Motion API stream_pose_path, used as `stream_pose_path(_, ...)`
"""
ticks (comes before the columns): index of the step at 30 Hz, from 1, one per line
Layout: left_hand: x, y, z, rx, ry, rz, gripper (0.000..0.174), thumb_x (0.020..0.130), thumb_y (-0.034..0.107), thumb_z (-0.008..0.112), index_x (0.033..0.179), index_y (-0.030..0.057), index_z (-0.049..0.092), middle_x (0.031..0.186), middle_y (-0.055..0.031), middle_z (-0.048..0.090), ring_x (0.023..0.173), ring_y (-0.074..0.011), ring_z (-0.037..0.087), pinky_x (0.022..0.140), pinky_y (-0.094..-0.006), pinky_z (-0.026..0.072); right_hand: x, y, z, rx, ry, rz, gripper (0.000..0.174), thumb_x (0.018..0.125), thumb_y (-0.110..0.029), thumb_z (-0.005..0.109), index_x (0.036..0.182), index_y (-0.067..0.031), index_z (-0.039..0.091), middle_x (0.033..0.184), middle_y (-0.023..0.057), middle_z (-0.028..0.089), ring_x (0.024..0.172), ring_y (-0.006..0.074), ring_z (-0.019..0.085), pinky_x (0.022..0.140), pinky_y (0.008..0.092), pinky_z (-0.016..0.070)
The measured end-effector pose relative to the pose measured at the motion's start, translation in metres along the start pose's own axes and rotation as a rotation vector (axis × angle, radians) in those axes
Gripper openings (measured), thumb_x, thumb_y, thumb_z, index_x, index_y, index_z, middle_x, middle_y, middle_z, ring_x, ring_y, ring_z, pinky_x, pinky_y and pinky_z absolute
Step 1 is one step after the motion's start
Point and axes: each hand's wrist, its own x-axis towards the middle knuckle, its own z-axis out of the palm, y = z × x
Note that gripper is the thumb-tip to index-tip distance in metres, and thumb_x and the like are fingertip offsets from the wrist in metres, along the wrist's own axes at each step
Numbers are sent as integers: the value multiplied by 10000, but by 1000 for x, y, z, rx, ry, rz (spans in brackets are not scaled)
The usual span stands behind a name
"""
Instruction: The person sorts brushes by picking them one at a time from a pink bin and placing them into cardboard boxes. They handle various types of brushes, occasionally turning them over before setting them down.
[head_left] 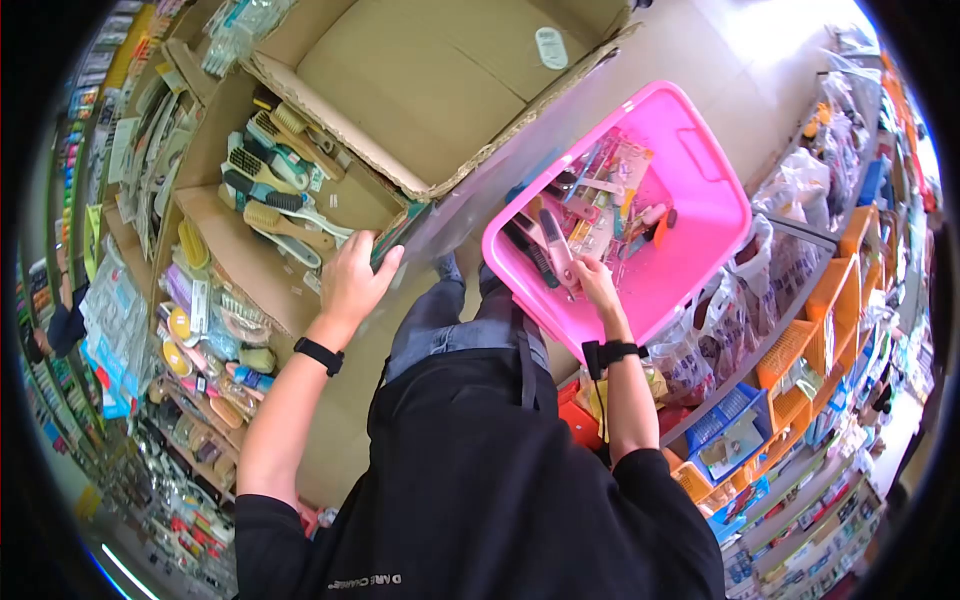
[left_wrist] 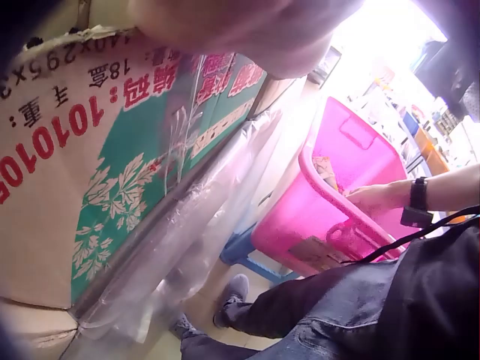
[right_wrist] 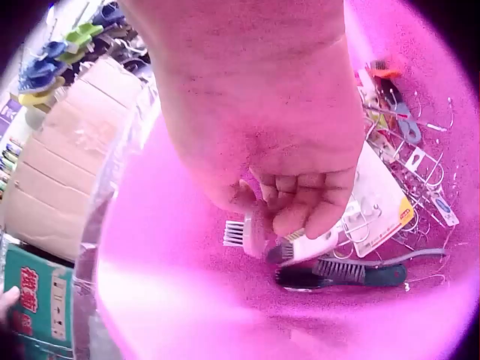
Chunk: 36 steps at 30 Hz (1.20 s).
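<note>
My right hand (head_left: 598,285) is inside a pink plastic tub (head_left: 700,200). Its thumb and fingers pinch a small pink brush (right_wrist: 255,234) with white bristles, partly hidden by the hand. Beneath it in the tub lie dark-bristled brushes (right_wrist: 341,274), a white packaging card (right_wrist: 382,206) and several thin metal hooks. At the tub's left, my left hand (head_left: 355,278) grips the edge of an open cardboard box (head_left: 240,240), thumb on the outer side. Inside that box are several hairbrushes (head_left: 262,172) with wooden and dark heads.
A larger cardboard box (head_left: 420,80) stands beyond, with a white oval label inside. Clear plastic film (left_wrist: 187,225) covers the box side facing me. A blue stool (left_wrist: 255,262) stands under the tub. Packed shelves line the left; orange baskets (head_left: 800,350) and plastic bags (head_left: 800,190) line the right.
</note>
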Motion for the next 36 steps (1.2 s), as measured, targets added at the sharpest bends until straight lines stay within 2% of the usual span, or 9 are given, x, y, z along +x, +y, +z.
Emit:
stream_pose_path(4, 1, -8, -5, -83, -84, 11, 424, 901, 364, 654, 1126, 9, 596, 1072, -190, 642, 1011, -375, 611, 872, -447, 484, -77, -52, 3, 274, 19, -129, 212, 998, -240, 534, 1054, -67, 644, 858, -14, 657, 728, 75, 615, 670, 227, 483)
stream_pose_path(7, -4, 1, -18, -91, 169, 265, 429, 896, 345, 658, 1154, 7, 600, 1147, -179, 622, 1105, -352, 571, 966, -443, 440, -119, -87, 16, 413, 22, -229, 205, 1003, -218, 540, 1086, -52, 628, 882, -7, 657, 759, 68, 615, 681, 223, 482)
stream_pose_path(9, -15, 21, -34, -280, 186, 275, 393, 894, 290, 671, 1152, -2, 615, 1176, -162, 617, 1121, -314, 570, 990, -409, 435, -141, -114, 31, 464, -11, -278, 210, 1007, -202, 541, 1111, -36, 616, 902, -2, 654, 793, 64, 615, 714, 217, 480)
stream_pose_path(11, -24, 33, -40, -616, -60, 146, 367, 923, 276, 662, 1164, 3, 619, 1174, -119, 642, 1086, -236, 602, 949, -349, 462, -161, -143, 50, 480, -79, -336, 219, 1006, -206, 542, 1117, -31, 614, 903, -2, 651, 808, 64, 615, 733, 218, 481)
stream_pose_path(12, -29, 36, -37, -883, -253, 52, 351, 964, 281, 634, 1180, 5, 615, 1134, -76, 660, 1042, -158, 611, 905, -293, 477, -169, -155, 61, 470, -109, -351, 225, 1005, -198, 542, 1125, -22, 611, 917, -2, 646, 828, 65, 613, 762, 217, 478)
stream_pose_path(15, -37, 45, -42, -1279, -576, 18, 344, 993, 293, 603, 1174, 0, 615, 1047, -46, 663, 977, -98, 605, 857, -269, 488, -178, -172, 95, 504, -221, -338, 220, 1002, -187, 540, 1124, -17, 610, 930, -2, 644, 843, 63, 603, 769, 216, 474)
stream_pose_path(19, -48, 26, -39, -1304, -519, -53, 314, 995, 314, 595, 1113, 27, 640, 947, -6, 662, 824, -70, 597, 719, -232, 478, -184, -189, 133, 199, -335, -420, 217, 997, -180, 543, 1086, -8, 641, 917, -15, 623, 827, 57, 552, 755, 213, 444)
stream_pose_path(22, -55, 3, -42, -1294, -464, -135, 308, 989, 342, 597, 1056, 48, 660, 880, 9, 649, 733, -55, 567, 610, -208, 437, -183, -194, 158, 136, -360, -407, 238, 998, -200, 558, 1111, -9, 645, 911, -19, 625, 830, 55, 552, 765, 226, 451)
stream_pose_path(36, -51, -39, -61, -1272, -300, -182, 272, 978, 299, 620, 1027, 35, 659, 840, 4, 637, 740, -64, 568, 643, -215, 448, -170, -220, 197, 31, -379, -409, 281, 1004, -199, 567, 1148, 38, 613, 961, 58, 659, 841, 110, 642, 761, 240, 524)
